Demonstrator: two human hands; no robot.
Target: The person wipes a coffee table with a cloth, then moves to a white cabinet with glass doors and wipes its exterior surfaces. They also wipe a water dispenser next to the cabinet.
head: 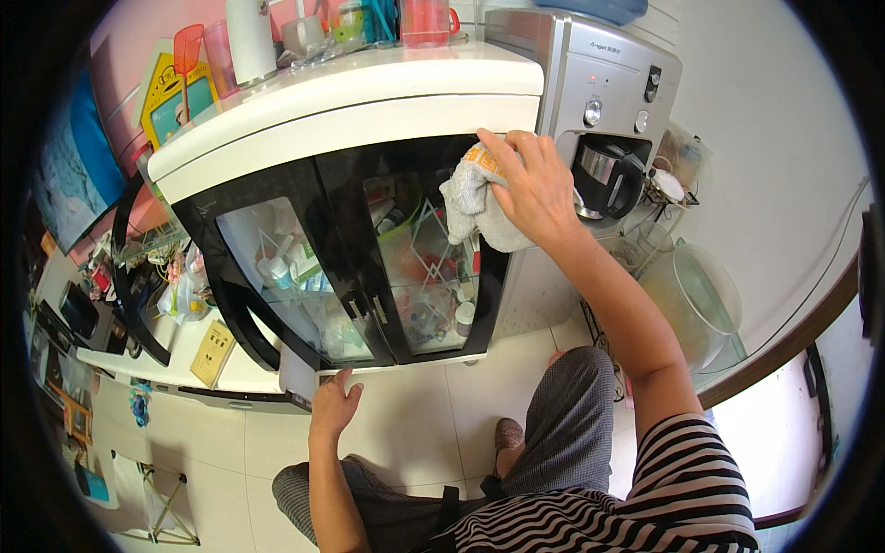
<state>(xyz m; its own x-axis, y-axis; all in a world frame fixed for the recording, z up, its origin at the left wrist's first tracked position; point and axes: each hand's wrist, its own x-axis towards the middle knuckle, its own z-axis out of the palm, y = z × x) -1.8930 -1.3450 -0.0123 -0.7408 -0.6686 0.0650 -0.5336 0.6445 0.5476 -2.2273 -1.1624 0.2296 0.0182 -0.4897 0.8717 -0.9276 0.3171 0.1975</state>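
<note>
My right hand (532, 186) grips a light grey terry cloth (477, 200) with orange printing on it. The cloth lies against the upper right corner of a black-framed glass door (429, 269) on a white cabinet (346, 128). Both glass doors are closed, and bottles, bags and boxes show through the panes. Low on the left, my left hand (335, 408) holds nothing, with its thumb apart from the fingers. Its fingertips are close to the cabinet's bottom edge; whether they touch it I cannot tell.
A silver water dispenser (608, 76) with a kettle (608, 176) stands right of the cabinet. Cups, a red pitcher (425, 24) and a white flask (250, 41) crowd the top. A notebook (214, 354) lies on the low white unit. A folding stool (155, 498) stands lower left.
</note>
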